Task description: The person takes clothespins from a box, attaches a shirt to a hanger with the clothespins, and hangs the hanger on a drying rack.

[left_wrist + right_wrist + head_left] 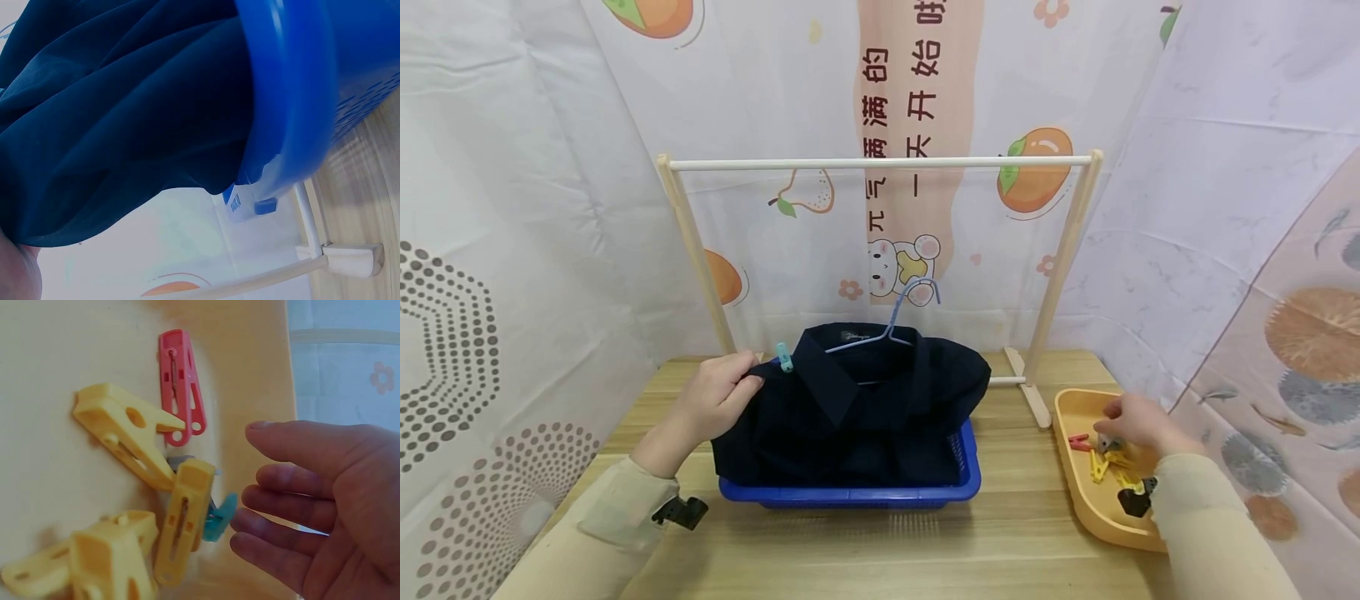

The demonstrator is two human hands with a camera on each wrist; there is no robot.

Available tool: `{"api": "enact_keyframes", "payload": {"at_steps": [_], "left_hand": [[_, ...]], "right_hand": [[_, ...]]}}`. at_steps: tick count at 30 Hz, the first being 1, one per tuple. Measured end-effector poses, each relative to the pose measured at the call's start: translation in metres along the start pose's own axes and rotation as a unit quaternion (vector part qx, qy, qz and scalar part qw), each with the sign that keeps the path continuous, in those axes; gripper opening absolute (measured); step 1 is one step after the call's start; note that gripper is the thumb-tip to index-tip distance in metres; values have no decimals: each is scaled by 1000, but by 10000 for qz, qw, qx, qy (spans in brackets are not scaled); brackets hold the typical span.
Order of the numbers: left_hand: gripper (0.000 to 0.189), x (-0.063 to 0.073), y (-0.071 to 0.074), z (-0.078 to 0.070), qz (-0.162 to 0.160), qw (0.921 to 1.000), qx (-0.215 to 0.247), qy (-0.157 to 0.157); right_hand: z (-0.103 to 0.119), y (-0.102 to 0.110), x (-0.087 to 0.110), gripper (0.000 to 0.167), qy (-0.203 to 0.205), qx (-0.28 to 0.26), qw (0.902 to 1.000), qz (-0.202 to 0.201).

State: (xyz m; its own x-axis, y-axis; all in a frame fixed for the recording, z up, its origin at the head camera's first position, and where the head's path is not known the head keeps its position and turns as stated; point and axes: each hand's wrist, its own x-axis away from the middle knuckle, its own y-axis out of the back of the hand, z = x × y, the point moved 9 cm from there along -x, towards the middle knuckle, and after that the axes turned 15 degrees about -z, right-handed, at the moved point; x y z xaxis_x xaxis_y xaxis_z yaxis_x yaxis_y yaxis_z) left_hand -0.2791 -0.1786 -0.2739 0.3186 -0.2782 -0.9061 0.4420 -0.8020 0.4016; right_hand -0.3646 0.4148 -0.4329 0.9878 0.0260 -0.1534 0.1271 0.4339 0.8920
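A dark navy collared shirt point(880, 429) lies bunched over a blue basket point(857, 493), with a light-blue hanger point(891, 323) inside its neck. A teal clothespin point(784, 357) clips the shirt near its left shoulder. My left hand point(718, 398) pinches that shoulder's cloth. At the right, my right hand point(1138, 422) is inside a yellow-orange tray point(1077, 492). In the right wrist view its fingers point(281, 509) are loosely bent, with nothing visibly held. Beside them lie yellow clothespins point(184, 515), a red clothespin point(178, 381) and a partly hidden teal piece point(220, 519).
A white-barred rack point(880, 163) with wooden posts stands behind the basket on the wooden table point(820, 558). Printed curtains point(497, 208) surround the table. A white and blue item point(244, 203) shows behind the basket in the left wrist view.
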Motion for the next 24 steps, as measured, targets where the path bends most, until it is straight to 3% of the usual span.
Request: {"api": "enact_keyframes", "payload": {"at_steps": [10,17,24], "left_hand": [[27,-2,1,0,8,9999,-90,-53],[27,-1,0,1,21,9999,-95,-77],[27,0,-1,4,161,9997,-110,124]], "right_hand": [[0,14,1,53,-69,247,9997,-59],[-12,4,4,35,-421,56,9988,256],[-12,-4,6,26,-385,130,9988,273]]}}
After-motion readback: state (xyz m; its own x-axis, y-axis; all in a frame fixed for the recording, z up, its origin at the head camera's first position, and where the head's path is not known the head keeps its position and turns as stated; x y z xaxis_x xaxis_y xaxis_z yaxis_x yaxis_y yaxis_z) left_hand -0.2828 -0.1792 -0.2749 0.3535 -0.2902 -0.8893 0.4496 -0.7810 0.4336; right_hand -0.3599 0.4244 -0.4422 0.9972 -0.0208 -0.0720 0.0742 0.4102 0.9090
